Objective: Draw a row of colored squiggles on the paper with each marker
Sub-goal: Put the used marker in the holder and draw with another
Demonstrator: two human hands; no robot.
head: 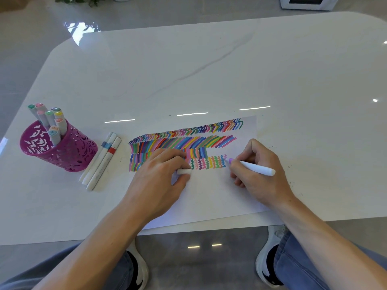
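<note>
A white sheet of paper (209, 197) lies on the table, covered in its upper part with rows of coloured strokes and a row of squiggles (209, 162). My right hand (257, 174) grips a white marker (254, 167) with a light purple tip, and the tip touches the paper at the right end of the squiggle row. My left hand (159, 178) rests on the paper over the left part of the rows and holds a white marker cap (184, 171) between thumb and fingers.
A purple cut-out pen cup (62, 151) with several capped markers stands at the left. Three white markers (102, 160) lie side by side between the cup and the paper. The white table's front edge (188, 231) runs just above my knees.
</note>
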